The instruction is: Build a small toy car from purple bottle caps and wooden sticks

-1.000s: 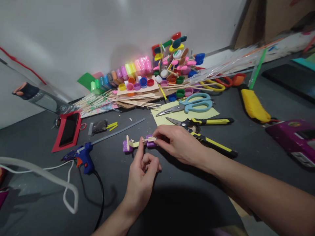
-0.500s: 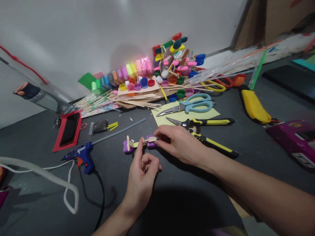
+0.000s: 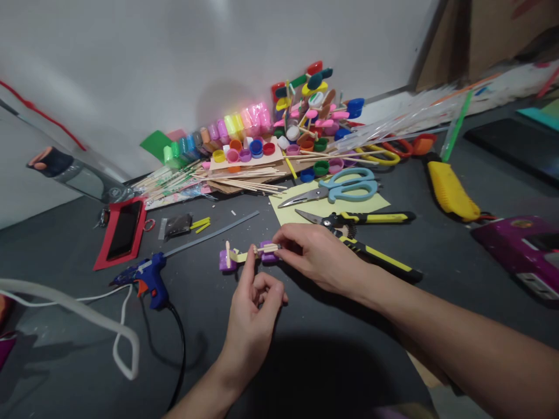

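A small craft piece lies on the dark table, with a left purple block (image 3: pixel 227 261) and a right purple block (image 3: pixel 268 257) joined by a pale yellow strip (image 3: pixel 240 256). A short wooden stick (image 3: pixel 227 254) stands on the left block, and short sticks (image 3: pixel 268 248) lie across the right one. My left hand (image 3: pixel 255 311) presses its extended index fingertip on the inner end of these sticks, its other fingers curled. My right hand (image 3: pixel 312 253) pinches the right end of the piece between thumb and index finger; its fingertips partly cover that end.
Blue scissors (image 3: pixel 349 186) and yellow-black pruning shears (image 3: pixel 371 217) lie behind and beside my right hand. A blue glue gun (image 3: pixel 151 279) with its cord is at left. Paint pots (image 3: pixel 255 147) and wooden sticks (image 3: pixel 257 174) crowd the back.
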